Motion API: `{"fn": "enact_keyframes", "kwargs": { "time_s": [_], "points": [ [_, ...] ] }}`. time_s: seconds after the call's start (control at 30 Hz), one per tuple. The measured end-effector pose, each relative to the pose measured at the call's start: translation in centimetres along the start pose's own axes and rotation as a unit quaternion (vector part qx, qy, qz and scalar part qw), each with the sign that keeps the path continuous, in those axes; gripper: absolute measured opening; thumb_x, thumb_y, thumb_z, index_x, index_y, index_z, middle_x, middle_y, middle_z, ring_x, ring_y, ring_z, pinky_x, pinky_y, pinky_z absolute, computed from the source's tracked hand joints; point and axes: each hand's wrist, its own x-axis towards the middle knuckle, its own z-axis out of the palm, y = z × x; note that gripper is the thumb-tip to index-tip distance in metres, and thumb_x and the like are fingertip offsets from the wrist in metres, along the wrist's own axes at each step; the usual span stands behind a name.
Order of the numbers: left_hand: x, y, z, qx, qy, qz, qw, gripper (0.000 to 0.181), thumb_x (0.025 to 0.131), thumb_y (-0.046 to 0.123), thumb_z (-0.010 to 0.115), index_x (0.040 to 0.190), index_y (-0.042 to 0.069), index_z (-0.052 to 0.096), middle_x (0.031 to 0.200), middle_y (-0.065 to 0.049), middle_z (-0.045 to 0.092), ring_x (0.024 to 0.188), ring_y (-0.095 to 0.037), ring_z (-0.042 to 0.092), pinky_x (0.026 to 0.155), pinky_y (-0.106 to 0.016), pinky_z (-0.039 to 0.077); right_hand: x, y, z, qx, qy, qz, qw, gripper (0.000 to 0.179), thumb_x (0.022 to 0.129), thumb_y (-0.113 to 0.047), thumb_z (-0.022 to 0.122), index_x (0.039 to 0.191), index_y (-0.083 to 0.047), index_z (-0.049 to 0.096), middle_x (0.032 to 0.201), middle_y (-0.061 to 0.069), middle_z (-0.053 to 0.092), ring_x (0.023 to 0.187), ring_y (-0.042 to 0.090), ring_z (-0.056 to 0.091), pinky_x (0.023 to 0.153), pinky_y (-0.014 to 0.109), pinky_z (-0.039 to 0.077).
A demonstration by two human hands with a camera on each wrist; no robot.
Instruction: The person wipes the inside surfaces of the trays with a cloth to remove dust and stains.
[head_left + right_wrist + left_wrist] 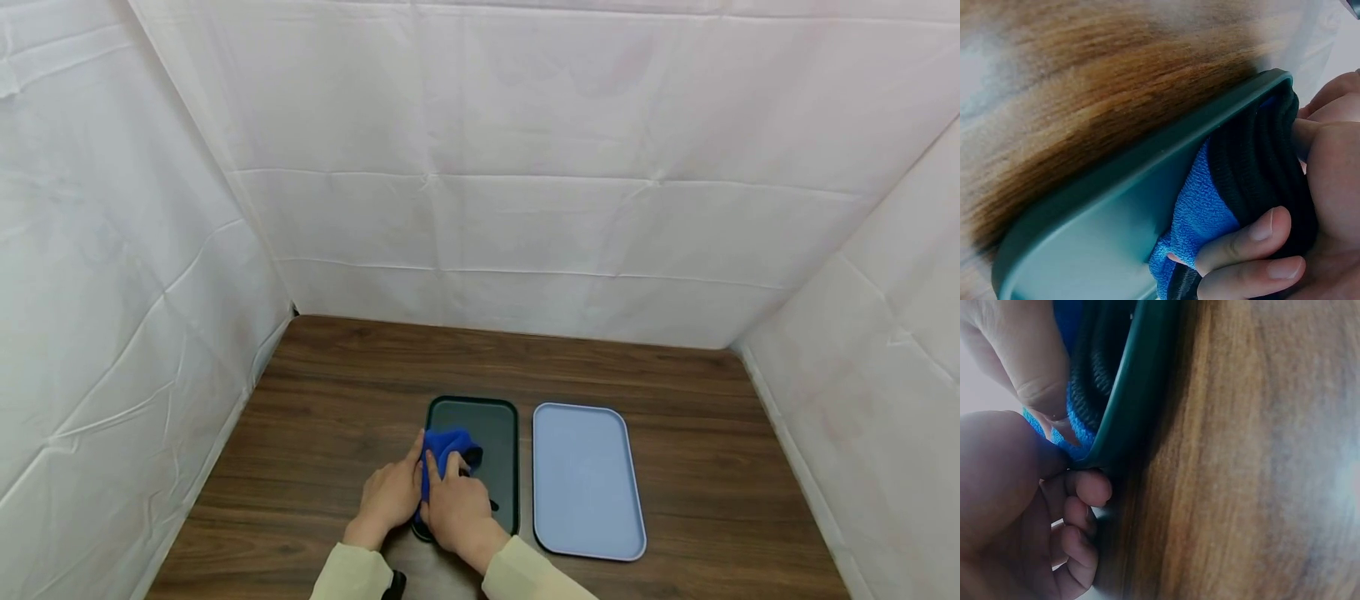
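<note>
A dark green tray (pixel 497 442) lies on the table, with a bunched blue cloth (pixel 444 446) edged in black over its left side. My left hand (pixel 393 496) holds the tray's left rim; in the left wrist view its fingertips (pixel 1093 487) curl at the tray's outer edge. The right hand (pixel 459 504) grips the cloth against the tray, its index finger reaching forward over it. In the right wrist view, dark folds of the cloth (pixel 1200 200) bunch beneath the palm, and two fingers (pixel 1241 250) bend over the blue part.
A light blue tray (pixel 585 483) lies just right of the green one, with a narrow gap between them. White sheeting (pixel 525 225) stands behind the brown wooden table (pixel 352 367) and along both its sides.
</note>
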Motion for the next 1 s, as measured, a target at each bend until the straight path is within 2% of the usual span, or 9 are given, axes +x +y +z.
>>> {"fn": "enact_keyframes", "kwargs": {
  "time_s": [0.23, 0.6, 1.0],
  "points": [
    [0.1, -0.1, 0.0, 0.004, 0.001, -0.004, 1.0, 0.055, 0.109, 0.026, 0.048, 0.163, 0.022, 0.035, 0.057, 0.0, 0.045, 0.048, -0.018, 0.041, 0.049, -0.034, 0.032, -0.3, 0.2, 0.2, -0.001, -0.006, -0.012, 0.9999, 0.077, 0.102, -0.061, 0.052, 0.165, -0.022, 0.03, 0.136, 0.023, 0.055, 0.045, 0.013, 0.046, 0.044, 0.029, 0.047],
    [0.1, -0.1, 0.2, 0.005, 0.005, -0.005, 1.0, 0.056, 0.11, 0.028, 0.047, 0.164, 0.024, 0.034, 0.054, 0.0, 0.044, 0.047, -0.017, 0.038, 0.048, -0.033, 0.031, -0.6, 0.9, 0.4, 0.039, -0.023, -0.004, 0.999, 0.082, 0.097, -0.062, 0.062, 0.164, -0.027, 0.032, 0.142, 0.022, 0.05, 0.045, 0.014, 0.048, 0.046, 0.032, 0.049],
    [0.0, -0.2, 0.3, 0.012, 0.017, 0.004, 0.9998, 0.055, 0.109, 0.026, 0.05, 0.163, 0.022, 0.037, 0.053, 0.001, 0.042, 0.046, -0.017, 0.037, 0.046, -0.033, 0.03, -1.5, 2.2, 0.9, 0.046, 0.016, -0.024, 0.9985, 0.077, 0.096, -0.058, 0.066, 0.161, -0.027, 0.039, 0.14, 0.022, 0.053, 0.044, 0.01, 0.044, 0.042, 0.028, 0.045]
  ]
}}
